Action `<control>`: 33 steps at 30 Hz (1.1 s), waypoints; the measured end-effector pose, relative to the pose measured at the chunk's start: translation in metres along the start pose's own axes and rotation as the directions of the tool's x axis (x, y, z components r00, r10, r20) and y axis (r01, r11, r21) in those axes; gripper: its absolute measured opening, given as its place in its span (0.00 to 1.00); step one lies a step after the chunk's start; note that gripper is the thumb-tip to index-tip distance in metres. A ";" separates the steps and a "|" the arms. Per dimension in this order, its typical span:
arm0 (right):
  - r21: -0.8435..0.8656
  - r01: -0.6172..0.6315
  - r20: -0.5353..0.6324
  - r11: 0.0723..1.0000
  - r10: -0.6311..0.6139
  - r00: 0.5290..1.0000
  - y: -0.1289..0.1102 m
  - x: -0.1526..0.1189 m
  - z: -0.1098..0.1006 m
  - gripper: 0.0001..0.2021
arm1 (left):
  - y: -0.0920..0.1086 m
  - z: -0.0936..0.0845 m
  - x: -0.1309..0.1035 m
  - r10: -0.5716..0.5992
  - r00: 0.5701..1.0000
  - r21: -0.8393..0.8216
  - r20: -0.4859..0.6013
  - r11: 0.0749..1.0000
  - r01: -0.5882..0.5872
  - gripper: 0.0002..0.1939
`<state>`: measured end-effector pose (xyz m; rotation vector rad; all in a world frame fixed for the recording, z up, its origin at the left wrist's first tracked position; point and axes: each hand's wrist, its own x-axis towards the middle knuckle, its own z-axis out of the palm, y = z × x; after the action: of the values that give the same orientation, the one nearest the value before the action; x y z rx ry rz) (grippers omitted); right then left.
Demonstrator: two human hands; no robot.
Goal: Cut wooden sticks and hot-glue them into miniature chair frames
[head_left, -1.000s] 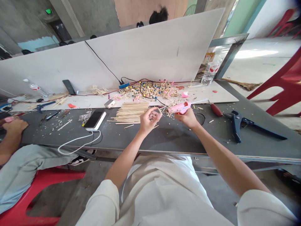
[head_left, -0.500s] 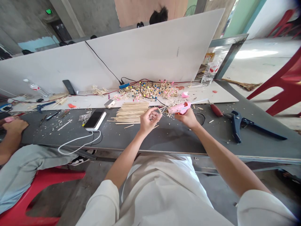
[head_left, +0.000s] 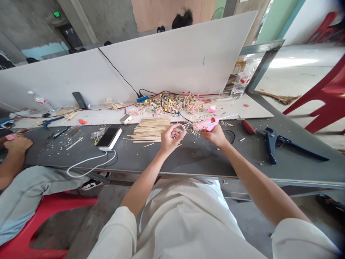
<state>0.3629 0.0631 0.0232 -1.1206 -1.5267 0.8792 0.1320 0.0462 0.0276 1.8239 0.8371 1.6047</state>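
My right hand [head_left: 215, 136] is wrapped round a pink glue gun [head_left: 206, 124], its nozzle pointing left toward my other hand. A glue stick juts from its rear end. Between the fingertips of my left hand [head_left: 171, 137] is a small piece of wooden stick [head_left: 184, 127], partly hidden by the fingers. The nozzle is close to that piece; whether they touch I cannot tell. Just left of my left hand lies a bundle of thin wooden sticks [head_left: 149, 129]. Behind both hands is a heap of short stick pieces with coloured balls [head_left: 175, 103].
A blue-handled cutter [head_left: 271, 142] and a red-handled tool [head_left: 248, 126] lie at right. Leftward, a phone on a white power bank [head_left: 110, 136] trails a white cable. Water bottles [head_left: 242, 82] stand by the white partition [head_left: 172, 61]. Another person's hand [head_left: 18, 144] rests far left.
Both hands hold nearly the same positions, with the glue gun still by the stick piece. Otherwise the view has shifted very slightly.
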 end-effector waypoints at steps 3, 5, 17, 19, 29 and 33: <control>0.000 0.001 -0.001 1.000 -0.001 1.000 0.000 0.000 0.000 0.08 | 0.000 0.000 0.000 -0.002 1.000 0.001 -0.001 1.000 0.002 0.22; -0.001 -0.001 0.000 1.000 0.001 1.000 -0.001 0.000 0.000 0.08 | 0.000 0.000 0.000 0.004 1.000 -0.006 -0.001 1.000 -0.004 0.22; -0.002 0.000 0.003 1.000 0.000 1.000 -0.003 -0.001 0.000 0.07 | -0.001 0.000 0.000 0.014 1.000 0.007 0.001 1.000 -0.014 0.22; -0.003 -0.002 0.002 1.000 0.002 1.000 -0.003 0.000 -0.001 0.08 | 0.000 0.000 0.000 0.018 1.000 0.012 0.002 1.000 -0.018 0.22; -0.002 -0.008 -0.007 1.000 0.008 1.000 0.003 0.001 -0.001 0.08 | 0.001 0.000 0.000 0.010 1.000 0.013 0.006 1.000 -0.010 0.22; -0.003 -0.015 -0.015 1.000 0.015 1.000 0.003 0.001 -0.001 0.08 | 0.000 0.000 -0.001 0.014 1.000 0.019 0.002 1.000 -0.014 0.23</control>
<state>0.3643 0.0653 0.0205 -1.1402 -1.5099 0.8769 0.1322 0.0461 0.0269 1.8482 0.8432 1.6085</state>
